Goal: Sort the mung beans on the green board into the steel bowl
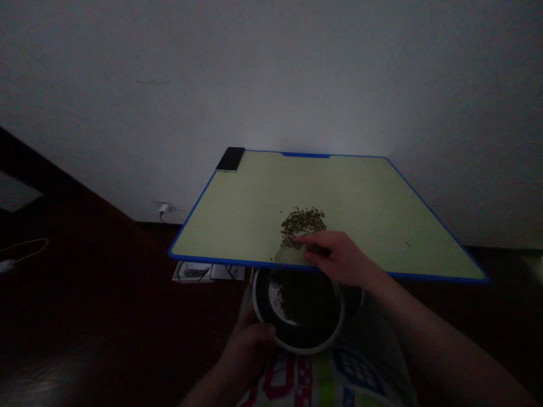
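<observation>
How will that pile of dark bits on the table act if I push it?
The pile will likely spread rather than slide as one, being many small, separate pieces. They look light, so quick pushes may scatter them; a few already lie apart. Bits pushed over the near edge might drop into the bowl, held just below by the left hand.

Small dark grains (303,220), loosely spread on tabletop (360,198); round bowl (306,350), at near edge, partly filled

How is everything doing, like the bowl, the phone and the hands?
Left hand: holding the bowl
Right hand: at the dark bits, thumb and forefinger apart
Bowl: more dark bits inside
Dark bits: loose on the tabletop
Phone: flat, screen dark
Plug: in the wall
</observation>
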